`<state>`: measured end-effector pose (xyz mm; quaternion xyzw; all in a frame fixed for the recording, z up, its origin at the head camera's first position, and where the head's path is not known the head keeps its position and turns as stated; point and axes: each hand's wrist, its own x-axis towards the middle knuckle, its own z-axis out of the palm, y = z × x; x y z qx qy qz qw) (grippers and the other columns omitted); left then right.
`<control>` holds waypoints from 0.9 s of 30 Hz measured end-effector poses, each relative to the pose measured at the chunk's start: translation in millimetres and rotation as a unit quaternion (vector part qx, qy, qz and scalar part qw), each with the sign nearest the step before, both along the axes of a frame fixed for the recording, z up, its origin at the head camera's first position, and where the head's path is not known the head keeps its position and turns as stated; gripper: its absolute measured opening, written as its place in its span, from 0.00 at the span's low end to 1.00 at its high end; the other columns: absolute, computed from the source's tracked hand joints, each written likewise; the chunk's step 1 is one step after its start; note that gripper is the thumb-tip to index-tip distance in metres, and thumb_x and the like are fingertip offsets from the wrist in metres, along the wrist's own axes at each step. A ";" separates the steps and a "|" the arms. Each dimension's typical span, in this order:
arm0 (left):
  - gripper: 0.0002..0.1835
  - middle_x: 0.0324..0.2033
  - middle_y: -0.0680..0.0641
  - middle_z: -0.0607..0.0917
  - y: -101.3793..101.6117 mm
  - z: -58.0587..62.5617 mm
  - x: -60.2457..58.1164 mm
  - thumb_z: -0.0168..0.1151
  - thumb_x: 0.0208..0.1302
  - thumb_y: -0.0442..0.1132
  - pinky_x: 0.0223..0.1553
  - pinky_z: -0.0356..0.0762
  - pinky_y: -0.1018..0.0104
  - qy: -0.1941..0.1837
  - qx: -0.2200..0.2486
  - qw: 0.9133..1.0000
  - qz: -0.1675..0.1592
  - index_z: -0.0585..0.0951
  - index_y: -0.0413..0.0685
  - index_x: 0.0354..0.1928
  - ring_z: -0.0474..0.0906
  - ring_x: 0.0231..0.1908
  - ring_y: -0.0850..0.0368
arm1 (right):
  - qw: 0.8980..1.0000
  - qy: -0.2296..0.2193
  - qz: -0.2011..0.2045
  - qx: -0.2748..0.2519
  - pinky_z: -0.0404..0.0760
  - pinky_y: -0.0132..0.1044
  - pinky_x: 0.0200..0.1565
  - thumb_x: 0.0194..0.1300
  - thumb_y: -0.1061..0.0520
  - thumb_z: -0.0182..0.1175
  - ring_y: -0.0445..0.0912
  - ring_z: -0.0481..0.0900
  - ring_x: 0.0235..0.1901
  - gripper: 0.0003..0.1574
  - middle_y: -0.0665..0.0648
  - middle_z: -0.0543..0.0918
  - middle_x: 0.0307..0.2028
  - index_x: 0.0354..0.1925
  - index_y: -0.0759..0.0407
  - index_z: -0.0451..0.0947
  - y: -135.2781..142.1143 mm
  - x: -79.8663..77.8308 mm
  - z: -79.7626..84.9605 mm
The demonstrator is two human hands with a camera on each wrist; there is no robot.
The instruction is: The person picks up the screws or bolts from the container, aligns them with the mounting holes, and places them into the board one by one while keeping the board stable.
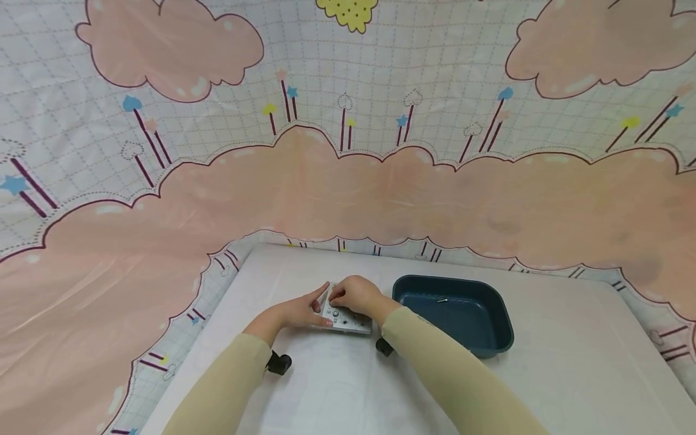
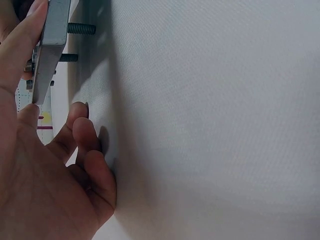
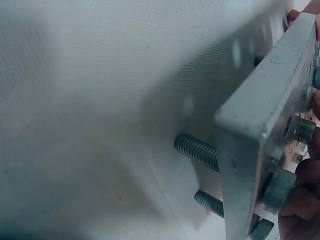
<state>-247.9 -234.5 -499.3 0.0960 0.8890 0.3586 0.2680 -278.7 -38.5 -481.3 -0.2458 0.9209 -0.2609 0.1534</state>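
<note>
A grey metal plate (image 1: 356,327) with several bolts in it is held above the white table. My left hand (image 1: 296,311) grips its left side between thumb and index finger; the other fingers curl loosely below in the left wrist view. Over the plate's far left part, my right hand (image 1: 360,295) has its thumb and index finger pinched on a small bolt, mostly hidden by the fingers. Threaded bolt shanks (image 3: 197,151) stick out of the plate's underside in the right wrist view, and a knurled bolt head (image 3: 278,191) stands on its upper face.
A dark blue tray (image 1: 507,335) stands right of the plate, close beside my right forearm, with one small bolt (image 1: 443,300) lying in it. The white-covered table (image 1: 571,362) reaches back to a patterned curtain (image 1: 413,199).
</note>
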 end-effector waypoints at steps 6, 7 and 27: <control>0.60 0.43 0.47 0.71 5.6 2.5 -1.0 0.76 0.54 0.54 0.50 0.62 0.53 0.006 -0.010 1.000 0.001 0.45 0.63 0.80 0.68 0.44 0.52 | 1.000 0.016 0.010 0.013 0.74 0.43 0.56 0.65 0.49 0.67 0.38 0.78 0.44 0.07 0.42 0.86 0.42 0.41 0.42 0.90 5.5 1.1 3.3; 0.60 0.43 0.48 0.71 6.1 2.4 -1.0 0.76 0.54 0.54 0.51 0.62 0.53 0.006 -0.010 1.000 0.000 0.45 0.62 0.80 0.68 0.45 0.52 | 1.000 0.018 0.011 0.014 0.74 0.43 0.56 0.65 0.49 0.67 0.38 0.78 0.44 0.07 0.42 0.86 0.43 0.41 0.43 0.89 6.4 1.3 3.9; 0.61 0.44 0.48 0.71 5.3 -3.6 1.1 0.75 0.51 0.59 0.54 0.64 0.49 0.023 -0.041 0.999 0.014 0.46 0.63 0.80 0.68 0.47 0.50 | 0.999 0.046 0.003 0.001 0.76 0.37 0.41 0.66 0.49 0.66 0.40 0.76 0.38 0.14 0.45 0.83 0.41 0.49 0.48 0.88 62.8 -0.5 47.2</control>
